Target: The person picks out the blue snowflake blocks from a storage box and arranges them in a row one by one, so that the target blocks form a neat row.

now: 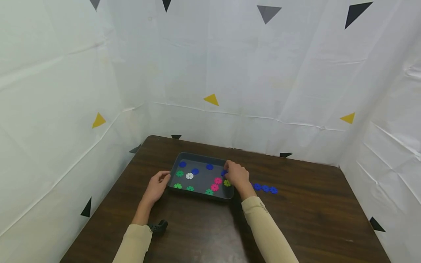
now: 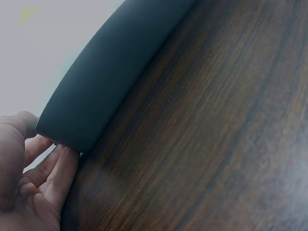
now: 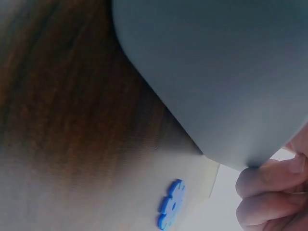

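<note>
A dark grey tray [image 1: 202, 194] holds flower-shaped plastic discs in several colours. At its left end, my left hand [image 1: 158, 186] holds the edge; in the left wrist view the thumb lies at the rim and the fingertips press the outer wall. My right hand [image 1: 237, 174] reaches over the tray's right end, its fingers curled down onto a blue flower disc [image 1: 224, 172]. In the right wrist view, curled fingers [image 3: 269, 178] show past the tray wall [image 3: 216, 86], which hides the disc there.
Right of the tray, several blue flower discs [image 1: 265, 188] lie in a row on the wooden table [image 1: 312, 212]. Inside the tray are a white disc [image 1: 189, 176], pink discs [image 1: 215, 187] and green discs [image 1: 179, 173]. A white sheet wall [image 1: 230, 73] stands behind the table.
</note>
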A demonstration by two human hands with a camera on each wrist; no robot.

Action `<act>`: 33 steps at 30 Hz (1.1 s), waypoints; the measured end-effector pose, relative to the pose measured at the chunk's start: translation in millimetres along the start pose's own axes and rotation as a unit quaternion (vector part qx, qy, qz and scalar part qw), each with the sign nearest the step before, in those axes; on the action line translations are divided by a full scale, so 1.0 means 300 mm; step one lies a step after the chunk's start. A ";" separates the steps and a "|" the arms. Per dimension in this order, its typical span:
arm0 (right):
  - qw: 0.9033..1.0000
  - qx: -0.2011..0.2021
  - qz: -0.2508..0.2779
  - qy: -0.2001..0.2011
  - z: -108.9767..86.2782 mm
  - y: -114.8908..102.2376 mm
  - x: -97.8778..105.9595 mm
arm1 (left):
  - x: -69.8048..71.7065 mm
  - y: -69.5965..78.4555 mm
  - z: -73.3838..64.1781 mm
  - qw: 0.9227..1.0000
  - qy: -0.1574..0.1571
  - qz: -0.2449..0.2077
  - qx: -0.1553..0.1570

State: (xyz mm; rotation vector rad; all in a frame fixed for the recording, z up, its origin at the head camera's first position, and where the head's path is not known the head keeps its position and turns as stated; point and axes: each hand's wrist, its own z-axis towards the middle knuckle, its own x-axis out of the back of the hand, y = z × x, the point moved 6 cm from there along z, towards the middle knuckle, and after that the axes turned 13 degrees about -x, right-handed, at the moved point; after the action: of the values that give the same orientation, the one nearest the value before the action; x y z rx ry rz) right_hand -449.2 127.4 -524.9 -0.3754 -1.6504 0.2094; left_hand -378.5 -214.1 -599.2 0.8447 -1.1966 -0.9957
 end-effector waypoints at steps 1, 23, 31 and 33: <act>1.000 0.001 0.005 0.002 -0.001 0.000 0.001 | 0.001 0.000 0.001 1.000 0.000 -0.001 -0.001; 0.995 -0.001 0.093 0.029 -0.024 0.058 0.013 | -0.005 0.006 0.003 1.000 -0.003 0.007 0.001; 0.992 -0.019 0.115 0.043 -0.039 0.081 0.036 | -0.007 0.011 0.000 1.000 0.000 0.005 -0.003; 0.991 -0.020 0.123 0.049 -0.047 0.088 0.043 | -0.008 0.011 0.001 1.000 0.001 0.006 -0.004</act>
State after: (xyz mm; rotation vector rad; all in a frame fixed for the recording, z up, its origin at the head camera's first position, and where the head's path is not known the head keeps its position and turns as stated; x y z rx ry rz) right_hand -433.0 155.4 -520.7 -0.6116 -1.5124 0.3370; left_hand -378.3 -210.9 -597.0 0.8309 -1.1950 -0.9884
